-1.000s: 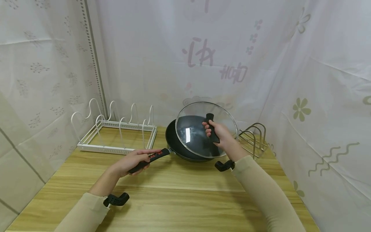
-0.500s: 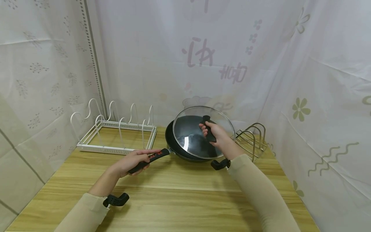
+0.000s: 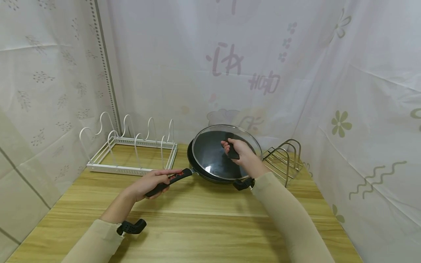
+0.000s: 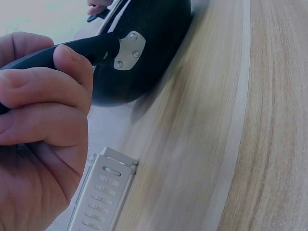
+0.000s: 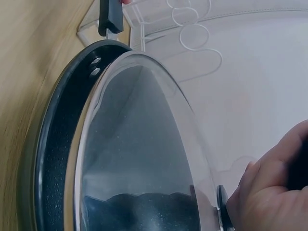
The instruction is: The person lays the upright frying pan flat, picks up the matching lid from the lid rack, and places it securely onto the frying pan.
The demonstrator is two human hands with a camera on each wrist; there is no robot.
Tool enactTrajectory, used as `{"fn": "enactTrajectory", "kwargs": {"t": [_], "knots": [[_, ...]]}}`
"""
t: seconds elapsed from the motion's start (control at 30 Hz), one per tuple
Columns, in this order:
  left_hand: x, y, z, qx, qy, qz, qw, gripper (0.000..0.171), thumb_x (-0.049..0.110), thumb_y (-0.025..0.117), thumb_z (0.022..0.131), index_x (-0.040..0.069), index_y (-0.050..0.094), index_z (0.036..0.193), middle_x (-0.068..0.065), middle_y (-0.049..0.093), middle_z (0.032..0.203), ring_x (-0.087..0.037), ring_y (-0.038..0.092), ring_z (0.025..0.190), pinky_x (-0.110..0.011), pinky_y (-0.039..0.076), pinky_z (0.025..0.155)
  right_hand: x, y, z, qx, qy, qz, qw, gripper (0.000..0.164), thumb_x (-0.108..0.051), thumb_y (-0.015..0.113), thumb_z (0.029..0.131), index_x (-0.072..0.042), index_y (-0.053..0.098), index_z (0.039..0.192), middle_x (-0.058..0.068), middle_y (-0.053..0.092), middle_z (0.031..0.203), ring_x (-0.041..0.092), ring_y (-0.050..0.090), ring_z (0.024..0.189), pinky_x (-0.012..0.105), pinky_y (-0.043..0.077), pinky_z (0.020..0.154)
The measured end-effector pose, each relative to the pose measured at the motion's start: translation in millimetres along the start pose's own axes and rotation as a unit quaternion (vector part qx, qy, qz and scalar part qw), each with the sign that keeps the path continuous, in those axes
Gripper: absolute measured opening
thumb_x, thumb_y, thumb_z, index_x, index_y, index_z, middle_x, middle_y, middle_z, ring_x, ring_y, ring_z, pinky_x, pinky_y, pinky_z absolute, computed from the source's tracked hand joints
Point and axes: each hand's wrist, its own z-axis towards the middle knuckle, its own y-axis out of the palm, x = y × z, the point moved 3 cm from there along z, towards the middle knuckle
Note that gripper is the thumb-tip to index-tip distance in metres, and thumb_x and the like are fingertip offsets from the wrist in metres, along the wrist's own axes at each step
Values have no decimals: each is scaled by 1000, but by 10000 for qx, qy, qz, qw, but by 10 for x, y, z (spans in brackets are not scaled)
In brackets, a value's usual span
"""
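Observation:
A dark wok (image 3: 190,155) stands near the back of the wooden table, its black handle (image 3: 180,176) pointing toward the front left. My left hand (image 3: 152,184) grips that handle with its fingers curled round it, as the left wrist view also shows. Over the wok, a round glass lid (image 3: 210,146) with a metal rim overlaps most of the opening. My right hand (image 3: 241,151) holds the lid by its black knob (image 3: 232,151), partly hidden by the fingers. In the right wrist view, a gap shows between the lid's rim and the rivets inside the wok (image 5: 53,159).
To the left stands a white wire rack (image 3: 118,169) with several upright loops. A smaller metal rack (image 3: 287,164) stands at the right, close beside the lid. Patterned curtains (image 3: 371,109) rise behind and along the sides of the table (image 3: 197,226).
My right hand has moved the lid left and downward, so it covers more of the wok. My left hand and the wok have stayed in place.

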Motion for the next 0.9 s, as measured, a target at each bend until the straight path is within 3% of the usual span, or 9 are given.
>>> {"fn": "enactTrajectory", "kwargs": {"t": [0.3,0.53,0.9], "knots": [[-21,-4,13,-26,13,-42,10000,64,11,49,106,10,43,170,-2,59,78,-6,43,47,-20,37,43,51,46,96,126,87,128,9998,47,-24,37,120,6,41,156,3,51,91,4,48,59,12,45,49],[-44,-16,24,37,-80,-52,9999,63,12,49,106,14,44,169,-2,59,78,-6,43,46,-21,37,43,92,65,142,126,200,226,9995,53,-23,36,120,4,34,166,5,52,104,3,49,60,12,45,51],[-59,-30,26,65,-62,-15,10000,63,11,49,106,13,45,169,-1,59,78,-6,42,46,-20,38,43,140,101,164,314,248,218,9990,48,-23,37,120,5,42,158,5,53,101,3,49,57,12,45,49]]}}
